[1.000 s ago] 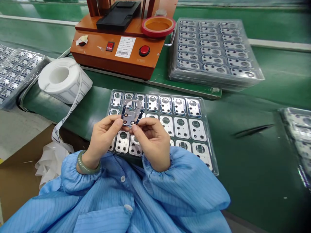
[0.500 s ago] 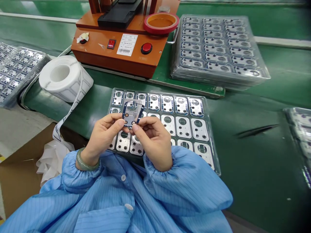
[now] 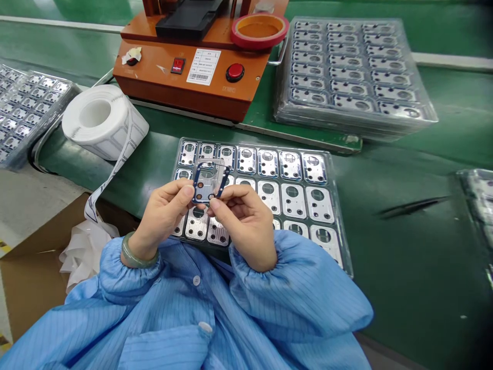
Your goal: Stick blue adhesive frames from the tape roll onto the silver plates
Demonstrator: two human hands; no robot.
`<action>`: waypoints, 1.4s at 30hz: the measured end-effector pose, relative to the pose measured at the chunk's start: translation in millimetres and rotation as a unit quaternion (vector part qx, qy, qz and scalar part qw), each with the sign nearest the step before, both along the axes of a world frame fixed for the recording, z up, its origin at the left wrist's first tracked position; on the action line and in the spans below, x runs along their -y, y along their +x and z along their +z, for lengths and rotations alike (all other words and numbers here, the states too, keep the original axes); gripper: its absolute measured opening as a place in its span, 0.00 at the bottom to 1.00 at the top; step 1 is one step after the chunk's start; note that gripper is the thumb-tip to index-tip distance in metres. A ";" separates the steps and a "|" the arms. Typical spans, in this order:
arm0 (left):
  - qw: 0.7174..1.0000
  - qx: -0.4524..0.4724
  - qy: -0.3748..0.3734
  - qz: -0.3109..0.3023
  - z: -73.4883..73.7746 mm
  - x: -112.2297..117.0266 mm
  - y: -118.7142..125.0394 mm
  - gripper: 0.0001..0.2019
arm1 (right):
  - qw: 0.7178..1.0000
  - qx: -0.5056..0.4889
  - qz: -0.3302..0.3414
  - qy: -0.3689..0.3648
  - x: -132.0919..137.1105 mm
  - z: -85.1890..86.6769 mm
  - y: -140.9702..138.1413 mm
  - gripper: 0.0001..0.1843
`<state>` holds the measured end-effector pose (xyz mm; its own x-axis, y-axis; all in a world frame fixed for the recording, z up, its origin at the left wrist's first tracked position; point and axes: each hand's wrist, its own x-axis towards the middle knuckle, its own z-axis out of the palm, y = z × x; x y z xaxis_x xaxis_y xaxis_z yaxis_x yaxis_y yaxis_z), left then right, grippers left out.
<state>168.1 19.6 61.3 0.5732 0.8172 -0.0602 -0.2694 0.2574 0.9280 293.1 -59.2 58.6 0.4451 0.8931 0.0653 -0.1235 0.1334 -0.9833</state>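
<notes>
Both my hands pinch one small metal plate [image 3: 208,182] with a blue rim and round holes, held upright above a clear tray [image 3: 339,234] of similar silver plates. My left hand [image 3: 164,216] grips the plate's left lower edge with thumb and fingers closed. My right hand [image 3: 242,221] pinches its lower right corner. A thin clear film sits over the plate's top. Blue sleeves cover both forearms, and a green bangle [image 3: 133,256] circles my left wrist.
An orange machine [image 3: 192,77] with a red button [image 3: 234,72] and a red tape ring [image 3: 260,24] stands behind. A white label roll [image 3: 102,121] lies left, its strip trailing down. Stacked trays [image 3: 354,72] sit at back right, more at left [image 3: 26,108]. Black tweezers [image 3: 414,206] lie right. Cardboard box [image 3: 31,277] at lower left.
The hands and plate stay together with barely any shift; the camera view has tilted slightly, moving the scene up and right.
</notes>
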 end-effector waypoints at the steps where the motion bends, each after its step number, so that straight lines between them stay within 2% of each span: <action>1: 1.000 0.003 0.000 -0.001 0.2 -0.1 -0.1 0.12 | 1.000 0.002 -0.003 0.000 0.2 -0.3 0.1 0.07; 13: 0.999 -0.018 0.043 0.023 1.3 -0.2 -0.4 0.11 | 1.000 0.011 -0.003 0.009 -0.5 -0.6 -0.8 0.06; 20: 0.991 -0.053 0.074 0.098 -7.5 3.0 3.5 0.10 | 1.000 0.025 0.006 0.008 -0.7 -2.7 -1.6 0.05; 24: 0.988 -0.062 0.085 0.115 -11.4 4.4 5.3 0.11 | 1.000 0.027 0.004 0.005 -1.5 -3.1 -1.6 0.06; 32: 0.970 -0.064 0.165 0.169 -9.0 3.4 6.5 0.15 | 0.998 0.067 0.011 0.012 -1.1 -1.0 -1.8 0.05; 37: 0.963 -0.067 0.180 0.192 -5.6 2.8 6.5 0.08 | 0.991 0.132 0.009 0.028 -1.0 -0.8 -2.8 0.05; 42: 0.958 -0.062 0.197 0.197 -4.9 4.4 6.2 0.04 | 0.987 0.157 0.005 0.025 -1.5 -1.6 -3.1 0.04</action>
